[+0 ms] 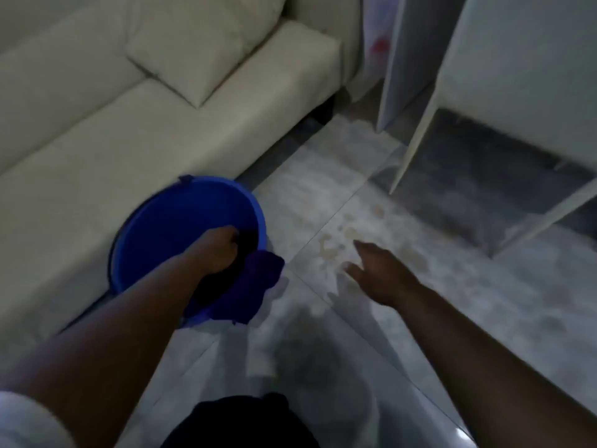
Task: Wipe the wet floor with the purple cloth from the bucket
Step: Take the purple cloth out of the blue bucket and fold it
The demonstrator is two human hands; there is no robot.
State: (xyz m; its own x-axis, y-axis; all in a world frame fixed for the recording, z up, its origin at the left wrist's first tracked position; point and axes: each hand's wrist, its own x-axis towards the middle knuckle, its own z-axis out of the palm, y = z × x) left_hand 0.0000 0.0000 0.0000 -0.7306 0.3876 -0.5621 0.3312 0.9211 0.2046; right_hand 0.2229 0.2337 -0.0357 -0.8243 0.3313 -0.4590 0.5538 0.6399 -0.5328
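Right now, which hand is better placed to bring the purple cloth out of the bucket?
The left hand. It is already in the blue bucket, closed on the purple cloth, which hangs over the rim. The right hand is open over the stained floor, holding nothing.

Floor: pale glossy marbled tiles, brownish wet patches.
Sofa: cream, along left, one cushion.
Cabinet: white, raised, dark beneath.
Light: dim.
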